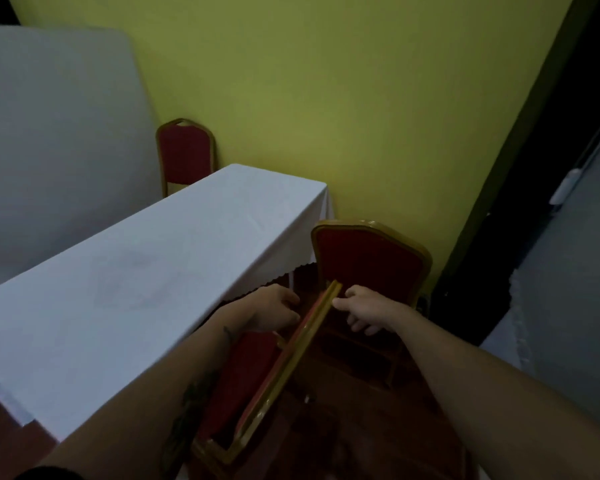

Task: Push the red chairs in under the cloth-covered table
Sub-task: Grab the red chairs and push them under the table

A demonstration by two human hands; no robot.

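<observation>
The nearest red chair (257,386) has a gold frame, and its backrest runs diagonally below me, right beside the long side of the white cloth-covered table (146,289). My left hand (274,308) hovers on the seat side of the backrest's far corner, fingers loosely curled and a little apart from the frame. On the other side, my right hand (361,311) has its thumb against that corner and its fingers hanging free. A second red chair (371,261) stands past my hands, off the table's right corner. A third red chair (186,154) stands behind the table's far end.
A yellow-green wall (326,98) closes the far side, close behind the second chair. A large white panel (56,133) leans at the left. A dark door frame (520,188) and grey cloth are at the right. The floor is dark wood (361,427).
</observation>
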